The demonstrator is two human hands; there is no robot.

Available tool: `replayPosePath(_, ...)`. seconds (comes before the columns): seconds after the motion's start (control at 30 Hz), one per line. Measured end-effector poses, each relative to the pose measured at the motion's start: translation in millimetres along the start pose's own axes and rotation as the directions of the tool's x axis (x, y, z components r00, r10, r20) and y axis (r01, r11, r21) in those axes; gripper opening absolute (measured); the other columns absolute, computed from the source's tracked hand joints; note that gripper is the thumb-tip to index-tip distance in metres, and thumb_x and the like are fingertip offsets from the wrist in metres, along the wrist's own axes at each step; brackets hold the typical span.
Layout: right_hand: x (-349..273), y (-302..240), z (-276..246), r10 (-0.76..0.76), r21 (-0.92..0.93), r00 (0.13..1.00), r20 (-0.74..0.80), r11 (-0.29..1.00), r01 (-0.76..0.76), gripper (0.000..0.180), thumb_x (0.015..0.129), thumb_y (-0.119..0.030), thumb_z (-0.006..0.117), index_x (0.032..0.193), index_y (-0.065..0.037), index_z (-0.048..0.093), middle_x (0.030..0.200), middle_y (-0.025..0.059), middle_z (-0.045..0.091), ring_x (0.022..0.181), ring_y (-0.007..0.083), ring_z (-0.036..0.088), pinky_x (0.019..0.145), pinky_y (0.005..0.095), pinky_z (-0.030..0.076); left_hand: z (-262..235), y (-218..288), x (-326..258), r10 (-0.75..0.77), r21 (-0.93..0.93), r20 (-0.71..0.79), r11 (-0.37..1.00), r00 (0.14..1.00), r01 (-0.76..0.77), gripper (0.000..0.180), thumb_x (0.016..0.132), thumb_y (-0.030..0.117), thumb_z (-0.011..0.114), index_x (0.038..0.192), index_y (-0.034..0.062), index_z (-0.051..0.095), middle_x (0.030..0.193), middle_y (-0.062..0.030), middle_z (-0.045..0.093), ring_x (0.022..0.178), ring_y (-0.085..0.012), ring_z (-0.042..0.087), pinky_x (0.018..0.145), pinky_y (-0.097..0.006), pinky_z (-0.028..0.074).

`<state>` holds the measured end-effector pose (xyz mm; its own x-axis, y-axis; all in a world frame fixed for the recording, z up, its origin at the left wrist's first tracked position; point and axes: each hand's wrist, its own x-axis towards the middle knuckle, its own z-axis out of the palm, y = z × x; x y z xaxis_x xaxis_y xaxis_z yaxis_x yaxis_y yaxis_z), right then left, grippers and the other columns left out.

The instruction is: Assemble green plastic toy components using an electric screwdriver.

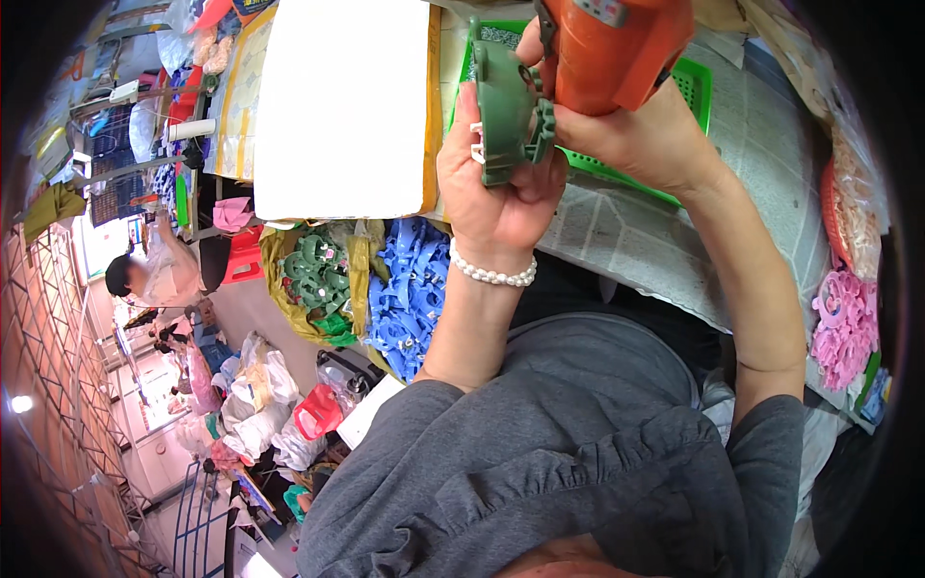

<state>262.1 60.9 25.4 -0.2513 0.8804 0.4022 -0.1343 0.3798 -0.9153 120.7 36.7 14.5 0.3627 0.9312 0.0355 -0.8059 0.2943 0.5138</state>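
Note:
A dark green moulded plastic part (503, 111) with a curved shell and a scalloped edge rests in my left hand (496, 217), whose fingers close round it from below. Small white pieces (477, 143) show at its left edge. My right hand (641, 144) grips an orange power tool (617, 58), its body pointing up out of the picture. The tool is right beside the green part; whether its tip touches the part is hidden. On my left wrist sits a white beaded bracelet (493, 274).
A bright green plastic basket (699, 87) stands on the grey-patterned table (626, 226) behind my hands. A white-topped box (342, 106) is at left. Below it are an olive bag (275, 250) of green parts (313, 270) and blue parts (409, 289). Pink parts (843, 323) lie far right. Another person (159, 275) is farther left.

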Motion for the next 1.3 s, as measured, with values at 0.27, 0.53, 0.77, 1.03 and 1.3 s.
replayPosePath(0.27,-1,0,3,0.099,-0.013,0.995,0.005,0.995,-0.099,0.04,0.074,0.003,0.062,0.112,-0.006,0.05,0.096,0.0008,0.055,0.087,0.0083,0.054,0.075,0.024,0.047,-3,0,-1,0.011,0.0,-0.19,1.0,0.982,-0.011,0.033,0.097,0.036,0.037,0.104,0.0087,0.054,0.06,0.0023,0.048,0.034,-0.0055,0.027,0.031,-0.02,0.023)
replayPosePath(0.53,1,2,-1,0.057,0.017,0.997,-0.057,0.998,-0.056,0.043,0.072,0.001,0.067,0.111,-0.003,0.049,0.098,0.001,0.056,0.088,0.0084,0.055,0.077,0.0245,0.047,-4,4,2,0.125,0.112,-0.214,0.988,0.969,-0.103,0.025,0.098,0.03,0.039,0.092,0.0092,0.052,0.065,-0.0007,0.055,0.037,-0.0064,0.036,0.03,-0.019,0.025)
replayPosePath(0.77,8,0,8,-0.07,0.0,0.995,-0.074,0.998,0.07,0.037,0.064,0.002,0.063,0.099,0.0,0.053,0.083,0.0092,0.06,0.078,0.0179,0.061,0.072,0.0287,0.049,-7,-1,0,0.259,0.245,-0.263,0.95,0.929,-0.195,0.027,0.098,0.029,0.035,0.095,0.0082,0.052,0.069,-0.0011,0.056,0.04,-0.006,0.039,0.032,-0.018,0.028)
replayPosePath(1.03,8,-4,-8,-0.073,-0.112,0.995,-0.066,0.992,0.066,0.036,0.063,-0.009,0.07,0.094,0.0,0.053,0.081,0.0146,0.059,0.077,0.0284,0.061,0.07,0.0339,0.049,0,1,-7,0.046,0.058,-0.317,0.998,0.947,-0.029,0.037,0.098,0.036,0.036,0.1,0.0052,0.055,0.059,0.0015,0.048,0.039,-0.0064,0.032,0.033,-0.019,0.023)
replayPosePath(1.3,19,-27,-56,-0.252,-0.292,0.862,-0.44,0.948,0.127,0.046,0.065,-0.028,0.075,0.091,0.002,0.052,0.077,0.0146,0.061,0.075,0.0237,0.062,0.071,0.0336,0.048,7,18,-35,0.135,0.148,-0.142,0.982,0.981,-0.114,0.043,0.095,0.045,0.039,0.079,0.0077,0.052,0.048,0.0007,0.031,0.042,-0.0102,0.026,0.04,-0.024,0.021)
